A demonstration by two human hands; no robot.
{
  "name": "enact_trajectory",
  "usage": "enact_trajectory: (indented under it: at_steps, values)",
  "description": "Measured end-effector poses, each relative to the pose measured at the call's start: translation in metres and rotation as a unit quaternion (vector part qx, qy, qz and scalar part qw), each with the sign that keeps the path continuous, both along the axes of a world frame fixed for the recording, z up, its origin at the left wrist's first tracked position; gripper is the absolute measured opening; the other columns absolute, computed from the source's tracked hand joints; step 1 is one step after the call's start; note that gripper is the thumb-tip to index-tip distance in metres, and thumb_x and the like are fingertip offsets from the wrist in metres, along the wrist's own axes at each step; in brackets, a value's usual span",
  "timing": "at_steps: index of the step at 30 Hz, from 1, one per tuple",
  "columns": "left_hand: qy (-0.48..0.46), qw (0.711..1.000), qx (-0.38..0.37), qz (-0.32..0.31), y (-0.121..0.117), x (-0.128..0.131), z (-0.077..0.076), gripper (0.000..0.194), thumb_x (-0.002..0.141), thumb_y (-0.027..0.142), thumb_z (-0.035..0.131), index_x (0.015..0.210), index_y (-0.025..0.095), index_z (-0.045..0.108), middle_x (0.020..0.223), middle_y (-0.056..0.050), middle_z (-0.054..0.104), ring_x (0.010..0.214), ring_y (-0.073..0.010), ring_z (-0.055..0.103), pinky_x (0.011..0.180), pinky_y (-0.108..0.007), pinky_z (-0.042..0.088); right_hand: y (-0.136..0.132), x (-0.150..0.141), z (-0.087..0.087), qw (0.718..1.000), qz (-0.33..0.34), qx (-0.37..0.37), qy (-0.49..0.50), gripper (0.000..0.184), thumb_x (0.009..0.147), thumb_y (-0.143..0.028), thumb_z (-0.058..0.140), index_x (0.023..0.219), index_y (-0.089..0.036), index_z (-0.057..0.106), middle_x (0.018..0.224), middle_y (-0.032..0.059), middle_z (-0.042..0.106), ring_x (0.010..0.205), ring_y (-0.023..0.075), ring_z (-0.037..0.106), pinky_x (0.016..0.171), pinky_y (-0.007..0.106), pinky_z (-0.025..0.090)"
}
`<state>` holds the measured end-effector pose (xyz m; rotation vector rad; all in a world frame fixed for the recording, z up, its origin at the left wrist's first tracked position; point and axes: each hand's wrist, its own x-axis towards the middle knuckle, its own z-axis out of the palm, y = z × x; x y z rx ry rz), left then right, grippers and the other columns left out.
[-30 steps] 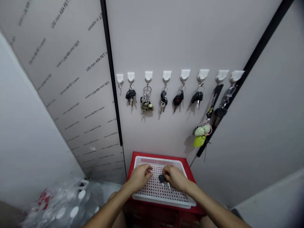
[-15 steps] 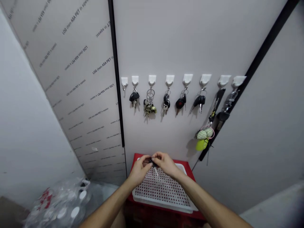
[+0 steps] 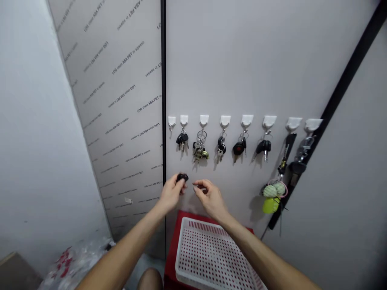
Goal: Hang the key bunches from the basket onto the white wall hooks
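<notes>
Lifted since half a second ago, from over the white basket point(image 3: 179, 253) to before the wall panel point(image 3: 242, 60): the left hand point(image 3: 171, 193) with the black keys point(image 3: 182, 177), and the right hand point(image 3: 211, 197), now parted from it. Closed, the left hand, with thumb against bent fingers around the black keys, below the leftmost white hook point(image 3: 171, 120) and apart from it; blades hidden. Loosely curled, the right hand, just to the right, thumb and forefinger slightly parted, nothing visible between.

Across the pale, smooth wall panel, a row of more white hooks, with several key bunches point(image 3: 201, 151) hanging from them; at the right, a lanyard with green charms point(image 3: 273, 189). Bounding the panel, an upright black strip point(image 3: 163, 121) at left and a slanting one at right. Farther left, a grey panel point(image 3: 121, 100) with slanted printed lettering, then a plain bluish-white wall point(image 3: 24, 121).

Low and near, the white basket, rectangular, perforated, resting on a red stand point(image 3: 172, 257) beside the wall panel. Near left, crumpled clear plastic point(image 3: 75, 262) with red markings, and a brownish flat-sided object point(image 3: 18, 272), partly cut off.
</notes>
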<state>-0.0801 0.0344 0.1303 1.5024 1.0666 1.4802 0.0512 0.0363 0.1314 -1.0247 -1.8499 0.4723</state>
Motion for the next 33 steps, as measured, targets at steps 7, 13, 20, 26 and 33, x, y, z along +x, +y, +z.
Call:
enact_trajectory:
  at_steps: [7, 13, 20, 26, 33]
  values:
    - [-0.01, 0.993, 0.097, 0.066, 0.02, -0.033, 0.091, 0.007, 0.065, 0.019, 0.041, 0.064, 0.013, 0.045, 0.049, 0.005, 0.045, 0.04, -0.0035, 0.04, 0.041, -0.016, 0.032, 0.005, -0.039, 0.07, 0.967, 0.058, 0.238, -0.072, 0.034, 0.068, -0.015, 0.037, 0.101, -0.016, 0.044, 0.108, 0.0072, 0.043, 0.101, 0.015, 0.037, 0.085, 0.031, 0.032]
    - [-0.01, 0.985, 0.096, 0.144, 0.044, -0.043, 0.111, 0.008, 0.064, 0.018, 0.041, 0.058, 0.014, 0.044, 0.046, 0.006, 0.042, 0.037, -0.0033, 0.037, 0.04, -0.016, 0.031, 0.024, -0.068, 0.099, 0.951, 0.072, 0.265, -0.141, 0.041, 0.068, -0.013, 0.033, 0.109, -0.011, 0.037, 0.111, 0.01, 0.04, 0.105, 0.0162, 0.033, 0.089, 0.032, 0.029]
    - [0.147, 0.965, 0.081, 0.201, 0.052, -0.045, 0.117, 0.011, 0.063, 0.014, 0.037, 0.053, 0.014, 0.042, 0.043, 0.005, 0.044, 0.038, -0.0057, 0.041, 0.042, -0.018, 0.033, 0.04, -0.068, 0.099, 0.955, 0.07, 0.257, -0.132, 0.045, 0.065, -0.008, 0.03, 0.11, -0.009, 0.035, 0.109, 0.0111, 0.042, 0.103, 0.0155, 0.035, 0.088, 0.033, 0.029]
    - [0.162, 0.977, 0.043, 0.135, 0.056, -0.04, 0.122, 0.013, 0.063, 0.011, 0.038, 0.051, 0.014, 0.04, 0.04, 0.004, 0.042, 0.035, -0.005, 0.04, 0.038, -0.016, 0.032, 0.043, -0.065, 0.105, 0.964, 0.058, 0.226, -0.128, 0.045, 0.065, -0.006, 0.029, 0.109, -0.008, 0.037, 0.109, 0.0122, 0.043, 0.099, 0.0158, 0.039, 0.085, 0.031, 0.032]
    - [0.113, 0.99, -0.016, 0.088, 0.053, -0.04, 0.126, 0.018, 0.069, 0.013, 0.036, 0.051, 0.014, 0.038, 0.038, 0.005, 0.039, 0.032, -0.0035, 0.037, 0.035, -0.015, 0.028, 0.042, -0.064, 0.109, 0.97, 0.063, 0.195, -0.134, 0.046, 0.066, -0.006, 0.03, 0.112, -0.01, 0.034, 0.108, 0.0113, 0.044, 0.097, 0.0156, 0.042, 0.085, 0.031, 0.032]
